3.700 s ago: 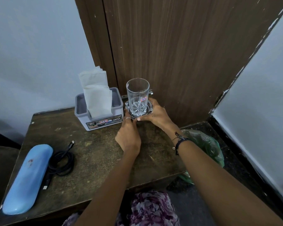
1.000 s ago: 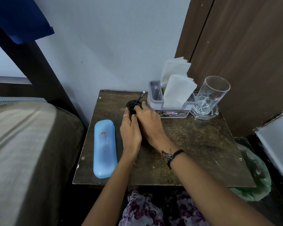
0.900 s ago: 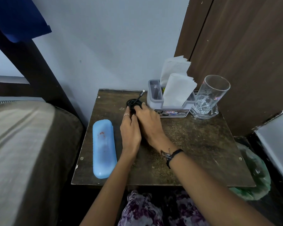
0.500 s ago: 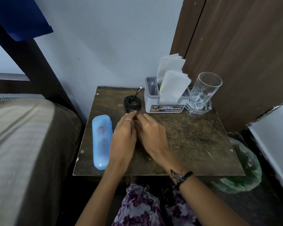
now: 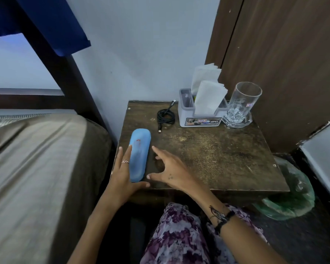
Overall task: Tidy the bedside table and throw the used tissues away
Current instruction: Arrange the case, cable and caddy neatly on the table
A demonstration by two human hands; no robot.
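Bedside table (image 5: pixel 217 161): dark, worn wooden top, standing between a bed and a wooden door.

Blue spectacle case (image 5: pixel 139 154): lying lengthwise along the table's left edge, near the front.

Left hand (image 5: pixel 124 175): lying flat against the case's left side, fingers stretched forward and together, ring on one finger, thumb curling under the case's near end. It is flanking the case, not closing on it.

Right hand (image 5: pixel 170 171): hovering palm down just right of the case, fingers spread wide, thumb pointing toward the case's near end, gripping nothing. Black band on the wrist.

Black cable (image 5: pixel 165 117): sitting coiled at the back of the table, just left of the tissue holder, one plug end trailing forward.

Tissue holder (image 5: pixel 200 117): grey box at the back, white tissues (image 5: pixel 208 96) standing upright in it.

Drinking glass (image 5: pixel 240 105): standing empty on a clear coaster, just right of the holder.

Green plastic bag (image 5: pixel 291 197): resting on the floor beside the table's right front corner.
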